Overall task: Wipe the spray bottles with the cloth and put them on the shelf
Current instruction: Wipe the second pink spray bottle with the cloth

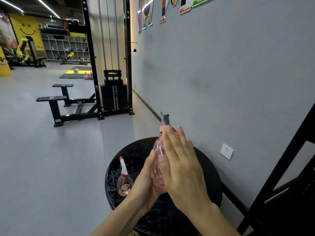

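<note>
A clear pink spray bottle (157, 145) with a grey nozzle is held tilted above the round black table (136, 150). My left hand (144, 179) grips its body from the left and below. My right hand (182, 164) lies over the bottle's right side with straight fingers pressed against it. A second pink bottle (124, 181), with a white and orange nozzle, stands upright on the table's left part, apart from both hands. No cloth shows; my hands hide most of the held bottle.
A black shelf frame (279, 167) rises at the right, close to the table. The grey wall with a white socket (226, 151) runs behind. A black cable weight machine (114, 92) stands farther back on the open grey floor at the left.
</note>
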